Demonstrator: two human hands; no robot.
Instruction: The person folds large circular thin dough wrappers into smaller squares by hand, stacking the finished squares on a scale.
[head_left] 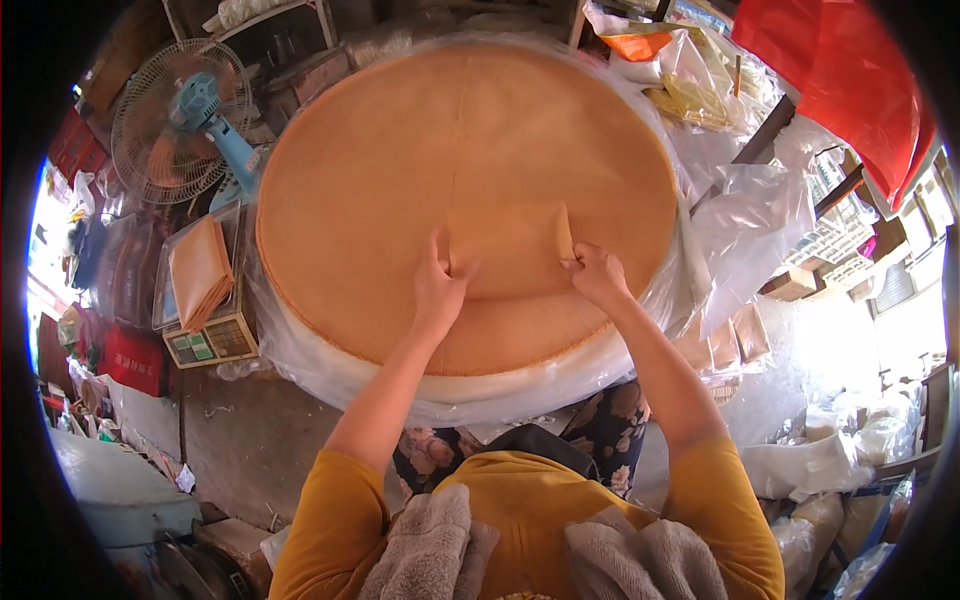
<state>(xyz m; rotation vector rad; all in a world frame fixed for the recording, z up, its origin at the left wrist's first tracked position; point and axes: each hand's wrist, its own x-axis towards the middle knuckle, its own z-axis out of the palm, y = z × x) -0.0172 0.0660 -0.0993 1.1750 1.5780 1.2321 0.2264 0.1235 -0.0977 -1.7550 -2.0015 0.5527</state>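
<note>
A large round orange sheet (465, 120) lies flat on a thick round pile with plastic round its rim. Near its front, a rectangular folded flap (508, 235) of the same thin material rests on top. At the flap’s left side, my left hand (440, 280) rests with its index finger stretched forward and thumb apart. My right hand (595, 270) pinches the flap’s right edge, where a corner stands slightly raised.
A blue fan (195, 100) stands at back left, above a tray of folded orange sheets (200, 260) on a box. Plastic bags (740, 230) and red plastic (830, 60) crowd the right. My legs (610, 435) are below the round pile’s front.
</note>
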